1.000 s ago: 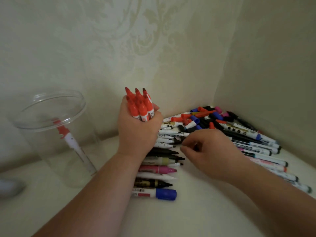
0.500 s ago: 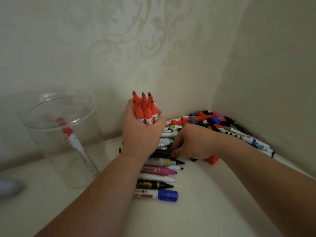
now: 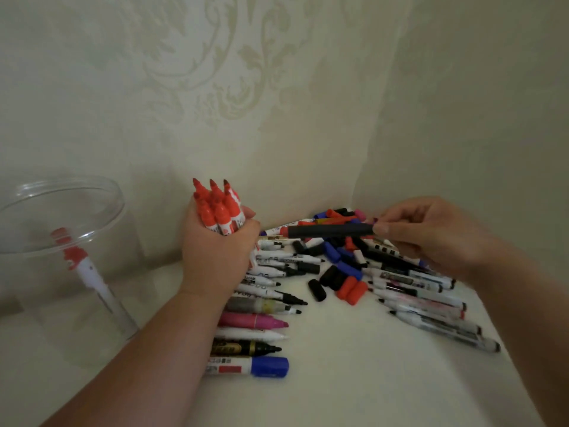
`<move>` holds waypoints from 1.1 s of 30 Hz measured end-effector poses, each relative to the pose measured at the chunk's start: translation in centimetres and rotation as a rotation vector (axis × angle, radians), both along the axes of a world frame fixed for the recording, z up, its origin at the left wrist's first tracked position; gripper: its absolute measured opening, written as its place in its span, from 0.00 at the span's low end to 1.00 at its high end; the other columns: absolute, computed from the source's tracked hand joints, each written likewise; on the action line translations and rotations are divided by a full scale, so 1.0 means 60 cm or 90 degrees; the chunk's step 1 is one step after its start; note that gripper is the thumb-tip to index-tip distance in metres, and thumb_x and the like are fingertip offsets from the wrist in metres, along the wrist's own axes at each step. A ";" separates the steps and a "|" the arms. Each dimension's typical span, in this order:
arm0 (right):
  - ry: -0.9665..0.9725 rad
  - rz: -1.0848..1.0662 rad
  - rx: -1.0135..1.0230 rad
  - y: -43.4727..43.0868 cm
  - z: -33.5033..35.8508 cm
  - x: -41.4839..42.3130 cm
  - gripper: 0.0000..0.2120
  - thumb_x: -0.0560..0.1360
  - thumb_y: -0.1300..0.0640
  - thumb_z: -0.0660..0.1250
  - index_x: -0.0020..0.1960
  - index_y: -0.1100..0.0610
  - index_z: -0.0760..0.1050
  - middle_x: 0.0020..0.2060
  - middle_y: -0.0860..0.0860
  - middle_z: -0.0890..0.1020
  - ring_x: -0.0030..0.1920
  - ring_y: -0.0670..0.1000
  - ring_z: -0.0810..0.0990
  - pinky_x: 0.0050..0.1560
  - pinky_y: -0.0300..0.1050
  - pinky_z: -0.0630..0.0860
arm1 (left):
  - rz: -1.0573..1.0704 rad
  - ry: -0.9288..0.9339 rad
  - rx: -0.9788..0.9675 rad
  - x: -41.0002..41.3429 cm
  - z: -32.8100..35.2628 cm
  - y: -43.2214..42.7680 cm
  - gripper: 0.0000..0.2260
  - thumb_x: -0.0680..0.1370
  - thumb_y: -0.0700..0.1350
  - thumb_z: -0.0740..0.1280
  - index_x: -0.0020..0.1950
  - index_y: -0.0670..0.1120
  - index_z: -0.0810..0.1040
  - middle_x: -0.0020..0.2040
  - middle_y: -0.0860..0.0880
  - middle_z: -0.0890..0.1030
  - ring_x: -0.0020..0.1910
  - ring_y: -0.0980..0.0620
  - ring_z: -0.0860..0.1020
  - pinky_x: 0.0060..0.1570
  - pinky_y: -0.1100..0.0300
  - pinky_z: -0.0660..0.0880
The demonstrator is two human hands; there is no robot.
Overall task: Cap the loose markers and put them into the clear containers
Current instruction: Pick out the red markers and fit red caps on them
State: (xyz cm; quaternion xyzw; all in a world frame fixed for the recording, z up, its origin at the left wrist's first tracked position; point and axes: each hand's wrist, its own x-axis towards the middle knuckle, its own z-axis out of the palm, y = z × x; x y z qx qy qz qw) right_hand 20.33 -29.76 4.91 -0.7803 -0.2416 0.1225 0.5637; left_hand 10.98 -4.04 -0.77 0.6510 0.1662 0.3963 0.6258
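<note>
The right hand (image 3: 431, 234) was half a second ago low in the pile of markers (image 3: 409, 282), with its fingers buried among them; now it has come up and to the right, and it pinches a dark marker (image 3: 331, 231) by one end between thumb and fingertips. This marker lies level in the air above the pile, and its red end points toward the left hand (image 3: 215, 254); whether that end is a tip or a collar, I cannot tell.

The left hand has hardly moved; its fingers are closed tight around a bundle of red markers (image 3: 220, 208), which stand upright with their tips bare.

The clear container (image 3: 18, 235) stands at the left on the worktop (image 3: 338, 380), well apart from the pile; it holds a single red marker (image 3: 87, 275) that leans inside it.

I judge that the person is gathering the red ones first, and that the new marker will join the bundle. No cap has gone on yet; the loose caps (image 3: 341, 280) lie between the two rows of markers, so the capping is still to do and the task is at an early stage.
</note>
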 end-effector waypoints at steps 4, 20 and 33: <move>0.095 0.059 0.176 -0.044 -0.023 0.010 0.23 0.53 0.45 0.87 0.36 0.59 0.82 0.23 0.54 0.69 0.22 0.46 0.63 0.22 0.33 0.60 | -0.009 0.021 0.008 0.007 -0.001 -0.001 0.13 0.70 0.35 0.77 0.51 0.45 0.80 0.41 0.51 0.86 0.38 0.54 0.85 0.41 0.57 0.82; 0.000 -0.096 0.467 -0.053 -0.046 -0.029 0.07 0.65 0.66 0.75 0.35 0.55 0.80 0.23 0.54 0.72 0.23 0.49 0.64 0.24 0.36 0.58 | -0.212 -0.007 0.189 0.041 0.090 -0.094 0.11 0.71 0.32 0.74 0.50 0.42 0.80 0.41 0.48 0.86 0.40 0.49 0.86 0.42 0.52 0.84; -0.047 0.042 0.206 -0.027 -0.051 -0.079 0.09 0.71 0.63 0.76 0.37 0.60 0.77 0.27 0.56 0.81 0.22 0.53 0.79 0.25 0.42 0.75 | -0.426 0.135 0.187 -0.031 0.009 -0.154 0.25 0.67 0.35 0.80 0.46 0.62 0.74 0.37 0.79 0.77 0.39 0.78 0.77 0.36 0.79 0.73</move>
